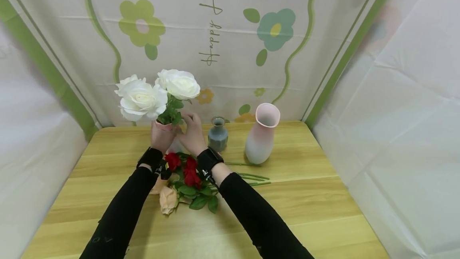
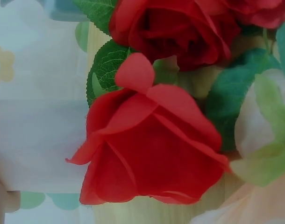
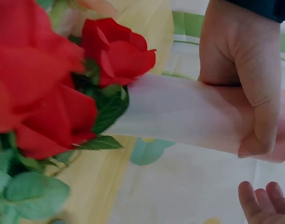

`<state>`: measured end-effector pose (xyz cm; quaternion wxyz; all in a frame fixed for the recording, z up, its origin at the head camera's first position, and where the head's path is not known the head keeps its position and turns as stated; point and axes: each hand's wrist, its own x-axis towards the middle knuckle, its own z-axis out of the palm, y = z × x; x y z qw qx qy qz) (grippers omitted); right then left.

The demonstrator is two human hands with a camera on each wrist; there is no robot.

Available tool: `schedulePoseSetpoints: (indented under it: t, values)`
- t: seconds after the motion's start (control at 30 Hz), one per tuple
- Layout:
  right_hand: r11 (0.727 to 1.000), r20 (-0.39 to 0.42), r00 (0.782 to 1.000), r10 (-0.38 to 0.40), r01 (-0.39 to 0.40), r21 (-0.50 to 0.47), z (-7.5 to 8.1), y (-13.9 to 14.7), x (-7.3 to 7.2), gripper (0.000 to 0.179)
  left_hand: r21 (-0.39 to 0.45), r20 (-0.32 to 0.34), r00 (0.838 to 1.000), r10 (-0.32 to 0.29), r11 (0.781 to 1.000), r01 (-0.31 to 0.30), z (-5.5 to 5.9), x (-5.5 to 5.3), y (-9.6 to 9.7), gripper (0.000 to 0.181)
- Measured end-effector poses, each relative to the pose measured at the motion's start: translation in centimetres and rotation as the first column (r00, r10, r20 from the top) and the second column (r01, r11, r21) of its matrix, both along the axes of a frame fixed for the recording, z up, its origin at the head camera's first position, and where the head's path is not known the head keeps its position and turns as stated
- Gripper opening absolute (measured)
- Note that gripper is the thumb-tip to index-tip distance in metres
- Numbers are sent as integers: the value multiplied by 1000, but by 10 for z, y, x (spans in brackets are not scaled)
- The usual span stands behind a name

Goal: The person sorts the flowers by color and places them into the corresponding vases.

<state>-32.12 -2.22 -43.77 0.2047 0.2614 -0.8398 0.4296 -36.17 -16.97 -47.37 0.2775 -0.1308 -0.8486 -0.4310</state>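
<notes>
Head view: at about 11 o'clock on the table [image 1: 309, 219], the left hand [image 1: 161, 138] is wrapped round the neck of a pale vase [image 3: 180, 109], with two big white roses [image 1: 143, 100] rising from its mouth. Near the rim at its 3 o'clock, the right hand [image 1: 194, 136] has its fingers loosely bent and spread from the thumb, with nothing visible between them; I cannot tell whether the thumb touches the vase.

Top-heaviness looks the chief risk — those blooms lean toward 10 and 1 o'clock, so a slackened left grip could let the vase tip. Its base is hidden, so I cannot tell how firmly it stands.

Just off the right hand's 3 o'clock stands a small blue-grey vase [image 1: 217, 137]; a careless swing outward could topple it. Red roses [image 1: 191, 173] lie at 6 o'clock, close under both wrists, and a dropped forearm might crush or snag them. Dragged that way, their bare stems [image 1: 256, 178] could nudge the tall vase [image 1: 259, 141] at 2 o'clock.
</notes>
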Motion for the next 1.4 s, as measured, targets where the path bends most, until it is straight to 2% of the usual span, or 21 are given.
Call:
schedulePoseSetpoints:
  t: [0.03,0.07,0.1,0.2,0.27,0.43,0.5,0.63,0.73,0.87,1.07,1.27,1.4]
  values:
    - [1000,21,1000,5,-4,-23,-2,3,3,36,47,17,999,-27,999,27,3,4,1,49]
    - [999,45,999,4,-3,-37,-4,7,7,37,160,33,997,-65,985,58,7,7,3,53]
    - [998,67,998,8,-4,-59,-5,11,11,37,224,40,995,-93,971,82,11,11,5,55]
    - [995,110,994,19,-8,-102,-11,25,20,35,335,56,987,-149,934,122,23,24,10,62]
    - [993,136,991,18,-2,-117,-13,35,26,32,343,60,985,-163,930,133,27,28,10,64]
    - [992,194,981,27,-3,-125,-19,58,41,22,401,80,978,-192,904,145,25,28,8,67]
    - [992,217,975,43,-15,-128,-22,68,48,19,409,88,978,-188,902,137,26,28,7,67]
    - [991,236,971,47,-15,-136,-27,89,64,15,379,73,983,-167,917,128,27,27,6,63]
    - [993,227,974,15,11,-116,-31,104,75,11,370,69,985,-158,921,122,28,27,5,61]
    - [997,224,974,-26,41,-62,-39,119,87,9,404,83,982,-168,907,121,28,27,3,62]
    - [998,238,970,-52,56,-8,-52,133,95,10,445,95,973,-209,883,146,25,25,3,65]
    - [998,316,946,-69,64,25,-64,137,100,13,469,95,965,-244,866,173,24,27,5,77]
    - [996,328,941,-84,70,54,-65,137,103,12,469,97,963,-250,865,177,24,29,6,76]
